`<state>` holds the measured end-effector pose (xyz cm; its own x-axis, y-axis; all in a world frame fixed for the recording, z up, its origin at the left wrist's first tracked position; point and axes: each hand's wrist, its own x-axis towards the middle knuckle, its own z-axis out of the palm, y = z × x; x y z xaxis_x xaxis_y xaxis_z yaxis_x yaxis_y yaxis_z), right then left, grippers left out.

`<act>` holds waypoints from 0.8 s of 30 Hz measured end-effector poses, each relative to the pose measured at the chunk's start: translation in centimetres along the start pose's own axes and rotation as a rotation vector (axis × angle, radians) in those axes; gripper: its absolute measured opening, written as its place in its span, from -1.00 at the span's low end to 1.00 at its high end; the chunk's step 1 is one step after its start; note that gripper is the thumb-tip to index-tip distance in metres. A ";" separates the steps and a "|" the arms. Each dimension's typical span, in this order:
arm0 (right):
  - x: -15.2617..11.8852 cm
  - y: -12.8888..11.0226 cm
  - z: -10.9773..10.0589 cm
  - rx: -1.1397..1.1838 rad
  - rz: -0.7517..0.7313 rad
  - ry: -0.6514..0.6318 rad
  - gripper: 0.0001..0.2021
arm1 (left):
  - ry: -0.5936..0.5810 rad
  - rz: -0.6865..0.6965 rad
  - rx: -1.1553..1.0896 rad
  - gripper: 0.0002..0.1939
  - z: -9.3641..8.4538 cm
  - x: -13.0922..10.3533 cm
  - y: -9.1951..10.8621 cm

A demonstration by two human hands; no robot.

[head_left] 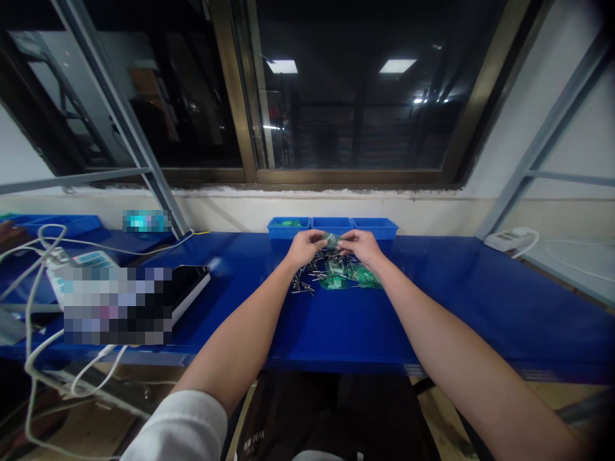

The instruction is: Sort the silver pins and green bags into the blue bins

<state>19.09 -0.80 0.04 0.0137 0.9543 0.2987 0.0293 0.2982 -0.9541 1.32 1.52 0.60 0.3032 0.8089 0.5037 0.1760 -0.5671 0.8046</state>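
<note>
Both hands meet over the middle of the blue table, holding a small clear greenish plastic bag (331, 240) between them. My left hand (305, 248) pinches the bag's left side. On its right side, the fingers of my right hand (361, 246) are closed. Below the hands lies a loose pile of thin metal pins (302, 283). Two green plastic bags, one in front (334, 282) and one to the right (366, 276), rest against the pile. What the held bag contains is too small to tell.
Behind the hands stand three joined blue bins (331, 224), the left one with green bags. A phone-like device (192, 282), white cables (31, 320) and a scale-like device (91, 262) are on the left. A power strip (510, 239) lies at right. Another person's hand (9, 235) shows far left.
</note>
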 end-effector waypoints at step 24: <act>-0.1 0.0 -0.4 -0.361 0.046 -0.027 -0.86 | 0.033 -0.510 -0.491 -0.89 -2.3 1.2 -0.7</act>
<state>19.50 -0.91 0.04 -0.0027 0.9681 0.2507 0.3800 0.2329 -0.8952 -0.62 3.30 1.36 0.2655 0.9637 0.0290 -0.1562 0.0133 0.9876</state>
